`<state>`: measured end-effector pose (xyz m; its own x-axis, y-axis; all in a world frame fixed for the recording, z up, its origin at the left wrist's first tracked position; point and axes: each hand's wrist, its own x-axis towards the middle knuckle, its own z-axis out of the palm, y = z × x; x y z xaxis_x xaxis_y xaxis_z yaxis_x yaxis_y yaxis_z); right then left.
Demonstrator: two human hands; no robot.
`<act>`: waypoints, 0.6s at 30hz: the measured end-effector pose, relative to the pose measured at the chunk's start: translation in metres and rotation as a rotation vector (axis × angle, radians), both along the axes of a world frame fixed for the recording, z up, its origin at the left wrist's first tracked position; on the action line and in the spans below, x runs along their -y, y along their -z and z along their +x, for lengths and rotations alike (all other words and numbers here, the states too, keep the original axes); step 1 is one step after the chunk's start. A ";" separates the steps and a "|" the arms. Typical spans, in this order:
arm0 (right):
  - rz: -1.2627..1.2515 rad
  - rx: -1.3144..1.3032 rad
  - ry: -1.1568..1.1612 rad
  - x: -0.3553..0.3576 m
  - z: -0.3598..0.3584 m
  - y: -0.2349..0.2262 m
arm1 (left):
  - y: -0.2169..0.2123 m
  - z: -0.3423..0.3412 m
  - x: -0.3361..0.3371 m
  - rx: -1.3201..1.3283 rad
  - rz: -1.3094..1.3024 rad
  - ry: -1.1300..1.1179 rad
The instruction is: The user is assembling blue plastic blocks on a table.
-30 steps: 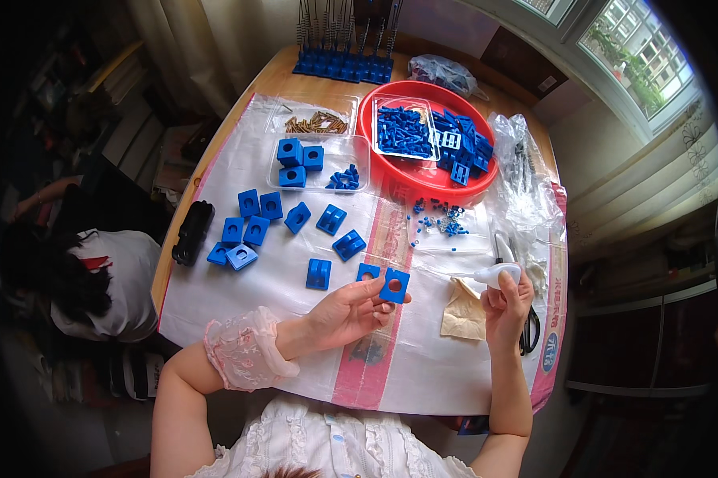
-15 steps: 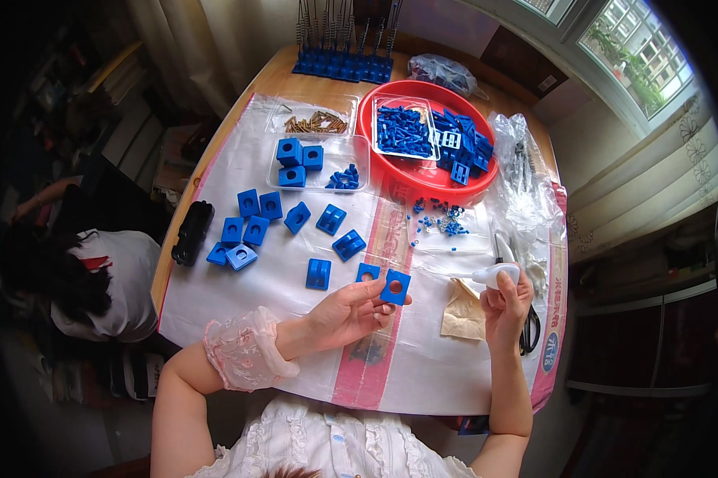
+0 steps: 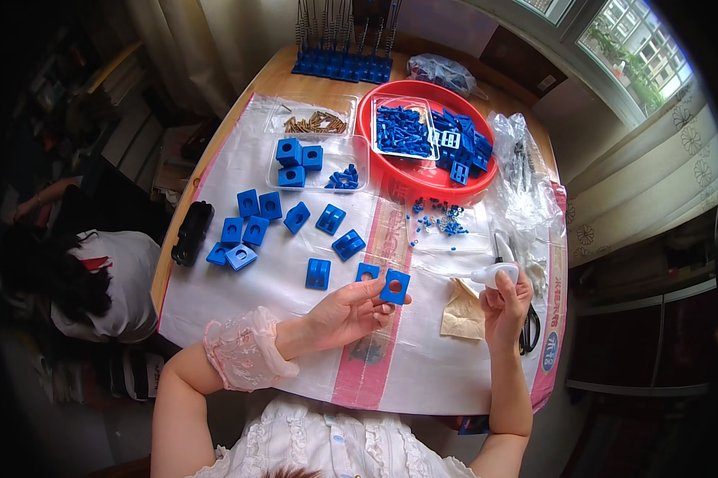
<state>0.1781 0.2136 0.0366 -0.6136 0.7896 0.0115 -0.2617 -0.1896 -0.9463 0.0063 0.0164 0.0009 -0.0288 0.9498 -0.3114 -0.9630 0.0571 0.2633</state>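
Observation:
Pinched in my left hand (image 3: 341,316) is a blue plastic block (image 3: 391,299) with a round hole, its holed face turned up. My right hand (image 3: 505,311) is closed on a small white squeeze bottle (image 3: 493,275), whose thin nozzle points left toward the block but stays apart from it. Just behind the held block lies another holed blue block (image 3: 367,272) on the sheet. A ribbed blue block (image 3: 318,274) sits to the left of it. Under my right hand's left side rests a folded brown paper piece (image 3: 463,311).
Several blue blocks (image 3: 255,231) lie at left near a black case (image 3: 192,233). Behind are clear trays (image 3: 364,163) and a red basin (image 3: 480,189) of blue parts. Scissors (image 3: 531,329) lie beside my right hand; small fittings (image 3: 446,219) are scattered centre right. Another person (image 3: 120,279) is at left.

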 end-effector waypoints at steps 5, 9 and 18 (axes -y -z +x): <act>-0.009 -0.012 -0.013 0.000 0.001 -0.002 | 0.002 -0.001 0.000 0.002 0.009 0.007; 0.008 -0.005 -0.001 0.000 -0.001 -0.001 | 0.002 -0.001 0.000 0.005 0.015 0.009; 0.009 -0.005 -0.009 0.000 0.000 0.001 | 0.003 -0.001 0.001 0.010 0.022 0.014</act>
<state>0.1781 0.2139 0.0360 -0.6202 0.7841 0.0219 -0.2650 -0.1832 -0.9467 0.0052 0.0158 -0.0023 -0.0121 0.9566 -0.2911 -0.9648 0.0653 0.2549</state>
